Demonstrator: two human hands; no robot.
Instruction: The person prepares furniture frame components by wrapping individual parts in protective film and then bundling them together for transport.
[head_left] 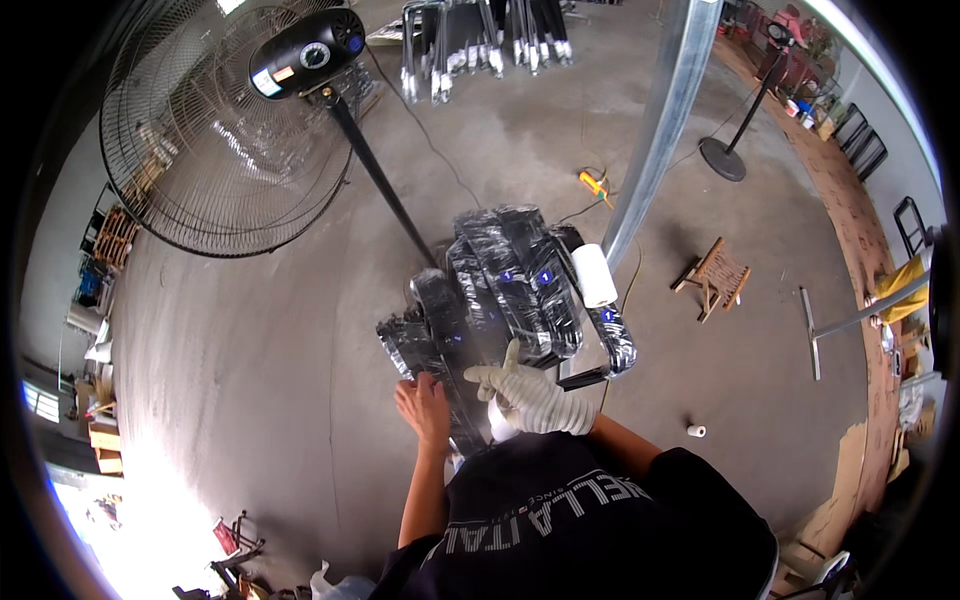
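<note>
My bare left hand (425, 408) curls its fingers over the near edge of a black part wrapped in shiny clear film (405, 342). A pale knitted glove covers my right hand (535, 397), just to the right of it. Beneath that glove a white roll of wrapping film (501, 425) shows in part, in its grip, with the thumb pointing up and a finger stretched left. Ahead of both hands lies a stack of film-wrapped black parts (510, 275) with small blue labels. A second white roll (595, 276) rests at the stack's right side.
A large black fan (305, 55) stands at the upper left. A metal post (665, 125) rises right of the stack. An orange-yellow tool (593, 183) and a small wooden stool (718, 276) are on the floor. A person in yellow (905, 285) is at the right edge.
</note>
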